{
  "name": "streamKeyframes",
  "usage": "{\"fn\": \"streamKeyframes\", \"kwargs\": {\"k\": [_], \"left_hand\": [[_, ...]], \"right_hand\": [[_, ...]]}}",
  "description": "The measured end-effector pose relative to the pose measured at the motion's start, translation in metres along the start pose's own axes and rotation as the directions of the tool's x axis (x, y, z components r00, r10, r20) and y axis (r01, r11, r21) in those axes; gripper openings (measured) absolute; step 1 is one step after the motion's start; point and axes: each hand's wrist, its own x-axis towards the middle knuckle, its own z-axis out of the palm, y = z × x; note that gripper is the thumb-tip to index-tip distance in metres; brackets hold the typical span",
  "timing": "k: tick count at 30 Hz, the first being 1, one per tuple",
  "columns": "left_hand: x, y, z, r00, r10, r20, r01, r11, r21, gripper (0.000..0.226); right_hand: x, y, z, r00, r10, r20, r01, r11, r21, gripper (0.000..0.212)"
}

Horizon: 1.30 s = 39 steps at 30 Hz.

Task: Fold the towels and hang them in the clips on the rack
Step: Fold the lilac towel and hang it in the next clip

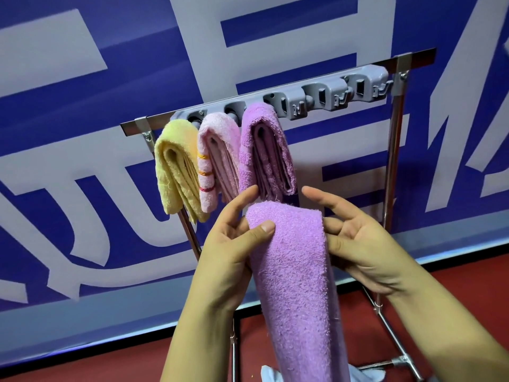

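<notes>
A: We've got the folded purple towel (292, 271) up in front of us, its rounded fold on top, the long tail hanging down between our wrists.

B: And look at our left hand (231, 249) — thumb across the front of the towel just under the fold, fingers behind, so it's pinching the cloth and carrying it. That grip keeps the layers from sliding apart, we'd say.

A: Our right hand (360, 244) is spread, fingers fairly straight, fingertips touching the towel's right edge — steadying, not gripping.

B: Just above our fingertips hang the three already done: the mauve towel (264, 153) nearest, the pink towel (217, 161) left of it, the yellow towel (176, 169) beyond that.

A: Each is pushed fold-first up into the grey clip strip (325, 96), which is probably why we're presenting this one fold-up.

B: Up and to the right of our right hand the next clips are vacant. The rack (394, 150) stands behind it all, its legs running down past our forearms.

A: Fourth towel, then — folded, not yet clipped.
</notes>
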Motion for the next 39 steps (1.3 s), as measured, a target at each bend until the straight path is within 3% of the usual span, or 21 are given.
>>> {"fn": "streamKeyframes", "kwargs": {"k": [4, 8, 16, 20, 23, 25, 27, 31, 39], "left_hand": [[0.000, -0.003, -0.002, 1.000, 0.012, -0.027, -0.011, 0.999, 0.031, 0.061], [0.000, -0.005, -0.001, 0.999, 0.034, -0.020, -0.032, 0.994, 0.105, 0.069], [0.002, -0.007, -0.006, 0.999, -0.004, -0.045, 0.005, 1.000, 0.019, 0.052], [0.003, -0.006, -0.006, 0.999, -0.015, -0.043, 0.014, 1.000, -0.019, 0.038], [0.004, -0.004, -0.007, 0.998, -0.012, -0.060, 0.011, 1.000, -0.025, 0.036], [0.003, -0.004, -0.006, 0.996, 0.003, -0.087, -0.003, 1.000, 0.003, 0.037], [0.002, -0.006, -0.002, 0.993, 0.029, -0.116, -0.022, 0.998, 0.059, 0.039], [-0.001, -0.013, 0.005, 0.985, 0.074, -0.155, -0.051, 0.988, 0.144, 0.043], [0.002, -0.012, -0.007, 0.961, 0.138, -0.240, -0.097, 0.980, 0.174, 0.041]], "right_hand": [[0.001, 0.000, 0.009, 0.992, -0.002, -0.122, -0.020, 0.984, -0.178, 0.050], [0.000, -0.001, 0.013, 0.979, -0.031, -0.200, -0.030, 0.955, -0.295, 0.050], [-0.004, -0.009, 0.022, 0.970, -0.219, -0.110, 0.134, 0.848, -0.512, 0.032], [-0.005, -0.012, 0.022, 0.965, -0.234, -0.118, 0.143, 0.848, -0.510, 0.031], [-0.004, -0.011, 0.018, 0.971, -0.139, -0.193, 0.053, 0.917, -0.394, 0.029], [-0.005, -0.011, 0.019, 0.982, -0.078, -0.171, 0.013, 0.936, -0.351, 0.028], [-0.007, -0.008, 0.025, 0.988, -0.099, -0.119, 0.038, 0.898, -0.438, 0.028], [-0.006, 0.009, 0.031, 0.982, -0.154, -0.105, 0.061, 0.798, -0.599, 0.048], [0.002, 0.003, 0.031, 0.925, -0.235, -0.299, 0.094, 0.904, -0.418, 0.033]]}}
